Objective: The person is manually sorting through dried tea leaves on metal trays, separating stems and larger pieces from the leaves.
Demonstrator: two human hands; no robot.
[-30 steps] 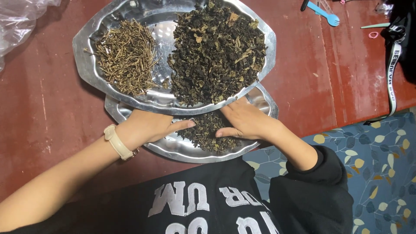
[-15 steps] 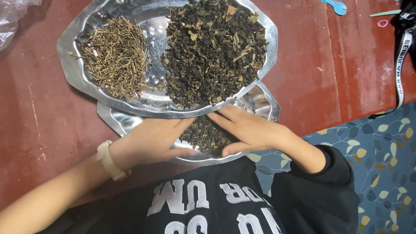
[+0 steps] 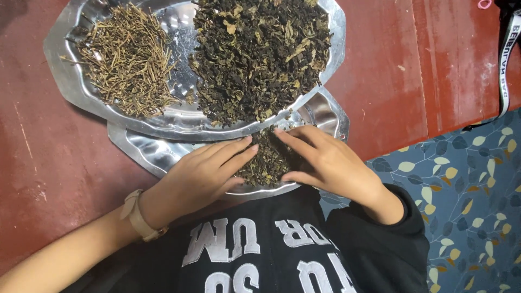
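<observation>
- Two oval metal trays sit stacked on the red table [image 3: 49, 163] near its front edge; the upper tray [image 3: 184, 122] lies toward the far side and covers most of the lower tray [image 3: 138, 149], whose near rim juts out toward the person.
- Both trays run with their long axis left to right across the table.
- On the upper tray, a large heap of dark dried leaves [image 3: 258, 54] fills the right half, and a smaller heap of thin brown stems [image 3: 127, 59] lies on the left half, apart from it.
- Between the hands, on the exposed strip of the lower tray, lies a small pile of dried leaves [image 3: 268, 160], dark and crumpled, with a few paler bits.
- Left hand [image 3: 209, 171] rests open and flat, fingertips touching the pile's left side; a pale watch [image 3: 138, 217] is on that wrist.
- Right hand [image 3: 320, 157] is also open, fingers spread over the pile's right side and gripping nothing; both hands are equally near.
</observation>
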